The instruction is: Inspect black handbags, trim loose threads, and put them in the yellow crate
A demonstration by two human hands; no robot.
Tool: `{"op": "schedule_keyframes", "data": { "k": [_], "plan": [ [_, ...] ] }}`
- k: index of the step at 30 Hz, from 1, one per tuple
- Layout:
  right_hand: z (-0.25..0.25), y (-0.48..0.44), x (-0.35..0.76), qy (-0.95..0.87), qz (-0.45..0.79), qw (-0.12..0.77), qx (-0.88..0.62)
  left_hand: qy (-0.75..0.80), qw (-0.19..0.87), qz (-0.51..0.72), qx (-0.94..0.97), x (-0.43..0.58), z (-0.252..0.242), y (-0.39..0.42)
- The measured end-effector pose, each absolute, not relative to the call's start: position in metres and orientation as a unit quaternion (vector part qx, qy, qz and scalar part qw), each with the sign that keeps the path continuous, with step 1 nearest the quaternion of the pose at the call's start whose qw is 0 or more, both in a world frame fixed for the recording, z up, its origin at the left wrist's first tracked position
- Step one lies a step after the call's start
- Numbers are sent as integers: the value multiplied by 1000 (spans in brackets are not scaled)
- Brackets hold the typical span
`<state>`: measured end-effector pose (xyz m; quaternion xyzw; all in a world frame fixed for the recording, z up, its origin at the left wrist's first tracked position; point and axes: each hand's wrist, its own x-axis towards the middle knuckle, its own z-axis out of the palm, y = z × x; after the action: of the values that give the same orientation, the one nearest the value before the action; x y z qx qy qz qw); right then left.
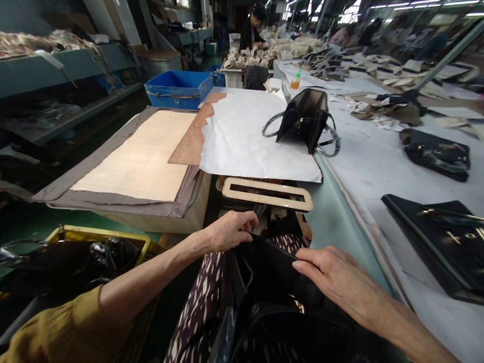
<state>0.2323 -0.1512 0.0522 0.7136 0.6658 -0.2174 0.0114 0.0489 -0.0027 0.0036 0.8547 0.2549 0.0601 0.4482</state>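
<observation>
In the head view, a black handbag (277, 255) is held, mouth upward, over the patterned garment (203, 301) covering the lap, just off the left edge of the white-covered worktop (428, 323). Its rim is pinched near the far corner by the left hand (233, 230), while farther right the same rim is gripped by the right hand (338, 279), thumb on the near face, fingers mostly hidden. A gold-coloured fitting (298, 304) is seen below the rim. Beyond the left hand lies a cream slotted frame piece (267, 201); at the worktop's left edge a second handbag (303, 120) is stood. The step in hand is judged to be the spreading and steadying of the rim; for the next move, both pinches should be kept firm and the panel edge evenly tensioned.
</observation>
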Motion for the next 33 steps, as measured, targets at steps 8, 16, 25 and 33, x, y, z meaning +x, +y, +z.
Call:
{"op": "schedule_keyframes", "data": {
  "k": [8, 16, 25, 33],
  "plan": [
    [54, -152, 237, 665, -248, -15, 704, 164, 512, -38, 842, 48, -5, 15],
    [53, -156, 243, 649, -269, -10, 712, 217, 534, 30, 817, 42, -7, 4],
    [47, -150, 245, 652, -273, -31, 707, 135, 444, 108, 879, 41, 3, -5],
    [47, -150, 245, 655, -275, -38, 703, 146, 377, 82, 911, 46, 7, -6]
  ]
}}
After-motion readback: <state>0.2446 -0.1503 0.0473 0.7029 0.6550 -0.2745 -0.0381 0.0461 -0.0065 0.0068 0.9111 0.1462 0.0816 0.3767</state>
